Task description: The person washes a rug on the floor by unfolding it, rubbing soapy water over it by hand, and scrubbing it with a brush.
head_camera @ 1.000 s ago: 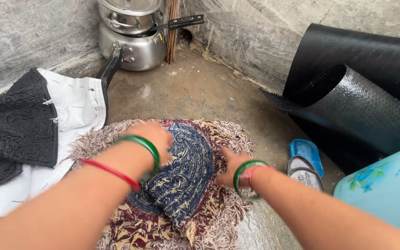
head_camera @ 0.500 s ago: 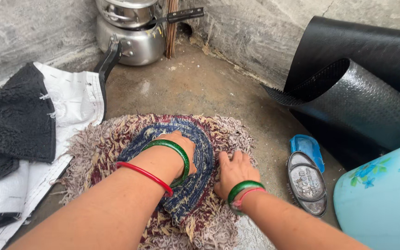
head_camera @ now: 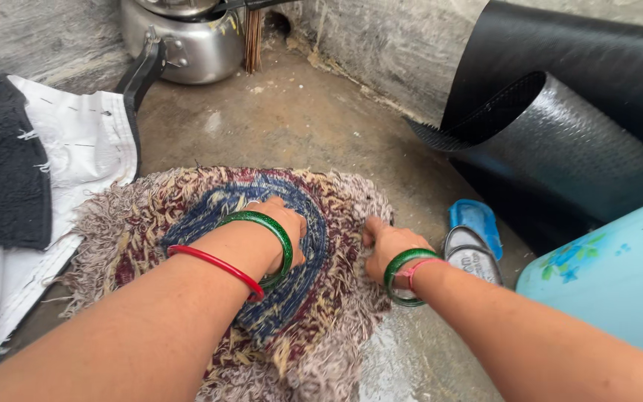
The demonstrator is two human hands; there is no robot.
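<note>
Both hands press down on a round shaggy mat [head_camera: 187, 246] that lies on the wet concrete floor [head_camera: 299, 126]. The left hand [head_camera: 280, 231] rests on the mat's dark blue centre, its fingers curled under and out of sight, so whether its grip pinches any fabric cannot be told. The right hand [head_camera: 388, 242] sits at the mat's fringed edge with the fingers bent onto the pile; its grip is narrow, bunching the tufts rather than lifting anything. A green bangle [head_camera: 277, 231] and a red bangle [head_camera: 221, 268] ring the left wrist.

Beyond the left grip, near the wall, stands a dented steel pot [head_camera: 187, 41], cut off by the top of the frame. To the left of that grip lie a white cloth [head_camera: 91, 141] and a dark knitted cloth [head_camera: 1, 171], both overlapping and partly out of frame. Just beside the right grip lies a blue sandal [head_camera: 474, 234], and past it a roll of black ribbed rubber sheet [head_camera: 560, 149] leans against the wall. A pale blue plastic container [head_camera: 612, 275] with a flower print crosses the frame's right edge.

The mat is woolly, with maroon and cream rings and a frayed border; its near side is hidden under the forearms.
</note>
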